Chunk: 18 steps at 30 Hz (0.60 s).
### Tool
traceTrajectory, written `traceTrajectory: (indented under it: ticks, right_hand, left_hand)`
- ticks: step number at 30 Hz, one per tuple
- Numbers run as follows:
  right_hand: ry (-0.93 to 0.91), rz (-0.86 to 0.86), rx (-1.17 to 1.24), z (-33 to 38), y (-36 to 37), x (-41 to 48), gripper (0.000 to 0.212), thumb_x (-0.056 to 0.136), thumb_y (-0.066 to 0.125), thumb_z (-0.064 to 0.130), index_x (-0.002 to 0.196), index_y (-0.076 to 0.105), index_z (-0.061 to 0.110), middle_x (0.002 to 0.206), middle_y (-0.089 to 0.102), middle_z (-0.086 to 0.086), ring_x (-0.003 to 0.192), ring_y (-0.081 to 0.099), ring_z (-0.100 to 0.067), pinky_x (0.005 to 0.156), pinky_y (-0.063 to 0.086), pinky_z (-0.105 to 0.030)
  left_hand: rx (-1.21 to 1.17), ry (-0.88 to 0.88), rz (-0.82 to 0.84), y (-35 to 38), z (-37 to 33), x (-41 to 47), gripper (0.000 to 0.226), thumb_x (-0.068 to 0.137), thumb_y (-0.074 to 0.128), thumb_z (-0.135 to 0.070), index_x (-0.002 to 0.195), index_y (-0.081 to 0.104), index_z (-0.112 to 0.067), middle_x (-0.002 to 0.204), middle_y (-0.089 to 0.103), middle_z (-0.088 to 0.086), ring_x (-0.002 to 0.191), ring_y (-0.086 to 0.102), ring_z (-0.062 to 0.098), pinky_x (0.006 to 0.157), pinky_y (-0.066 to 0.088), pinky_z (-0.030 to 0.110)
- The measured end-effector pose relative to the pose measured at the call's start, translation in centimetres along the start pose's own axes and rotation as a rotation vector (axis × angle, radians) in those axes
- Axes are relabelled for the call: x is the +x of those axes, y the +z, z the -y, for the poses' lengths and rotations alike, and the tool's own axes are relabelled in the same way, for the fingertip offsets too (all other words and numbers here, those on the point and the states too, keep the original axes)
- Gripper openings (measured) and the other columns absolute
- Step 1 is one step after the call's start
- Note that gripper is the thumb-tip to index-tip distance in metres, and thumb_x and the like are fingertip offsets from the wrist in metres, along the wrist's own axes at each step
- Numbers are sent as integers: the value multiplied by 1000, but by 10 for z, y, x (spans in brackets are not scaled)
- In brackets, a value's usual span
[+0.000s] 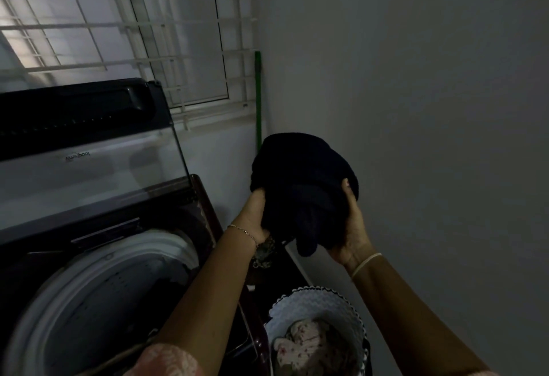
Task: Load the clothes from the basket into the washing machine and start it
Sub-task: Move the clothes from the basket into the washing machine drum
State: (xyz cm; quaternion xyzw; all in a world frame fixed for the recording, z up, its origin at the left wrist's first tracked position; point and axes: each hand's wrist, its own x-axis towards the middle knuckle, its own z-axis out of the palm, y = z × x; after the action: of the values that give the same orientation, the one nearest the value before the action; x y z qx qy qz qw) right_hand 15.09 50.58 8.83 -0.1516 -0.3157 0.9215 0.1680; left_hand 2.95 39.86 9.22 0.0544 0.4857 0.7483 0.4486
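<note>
Nearest, we list a white basket (312,304) at lower right, just beside the washing machine (89,280), with floral clothes (306,343) lying in it. Next, the machine's tub stands open at the top; something dark lies inside, too dim for us to identify. Next, our left hand (252,219) and right hand (353,227) are raised above the basket, to the right of the machine. Both sets of fingers curl into a dark garment (303,185) bunched between them, the left gripping its lower edge, the right cupping its side. Behind, the lid (89,150) is raised upright. Farthest, we note a green pole (258,99) upright in the corner and a white window grille (148,34).
</note>
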Motion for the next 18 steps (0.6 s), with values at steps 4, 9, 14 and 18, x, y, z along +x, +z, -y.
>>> traceTrajectory:
  ticks: [4,9,14,18]
  right_hand:
    - [-24,14,16,7,1,4,52,89,46,58,122,61,21,121,67,-12,113,62,-29,100,46,-45]
    - [-32,51,22,17,8,11,50,91,44,60,119,63,23,125,65,-10,118,59,-30,105,43,-47]
    - [-31,39,-21,19,15,17,59,87,45,67,129,58,26,126,64,-8,116,62,-28,99,49,-45]
    - [-4,41,-27,19,22,16,57,90,43,64,127,61,26,123,66,-7,109,66,-25,91,54,-40]
  left_hand:
    - [122,-51,8,-20,8,-8,62,79,62,-57,129,56,-22,129,60,8,119,55,25,104,42,43]
    - [113,-369,-10,-47,39,-8,134,47,50,-88,152,-2,-25,158,7,19,144,13,41,112,14,65]
    - [9,-494,30,-40,79,-4,116,66,20,-91,153,7,-16,145,39,25,128,46,41,110,15,67]
    - [-130,-356,91,-19,80,0,99,76,17,-87,148,29,-20,127,60,20,117,58,35,106,24,63]
